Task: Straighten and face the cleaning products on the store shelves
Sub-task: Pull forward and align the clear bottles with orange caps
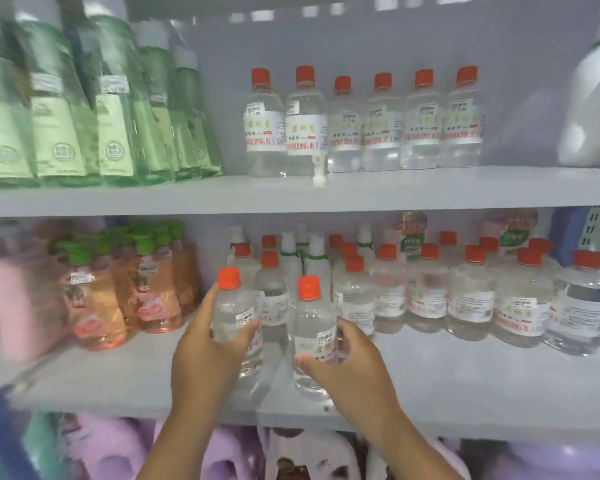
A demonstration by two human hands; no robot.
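Note:
My left hand point(205, 344) grips a clear bottle with an orange cap point(231, 306), held upright just above the front of the middle shelf point(118, 386). My right hand point(347, 358) wraps around a second clear orange-capped bottle point(314, 320) beside it, its base near the shelf. Behind them stand several more clear orange-capped bottles point(471, 299) in loose rows, some with labels turned away. A neat row of the same bottles point(381, 123) fills the upper shelf point(430, 192).
Tall green bottles point(111, 109) crowd the upper shelf's left side. Peach-pink pump bottles with green tops point(153, 292) stand left of my hands. White bottles point(593, 109) sit at the upper right. Purple jugs point(222, 455) fill the bottom shelf.

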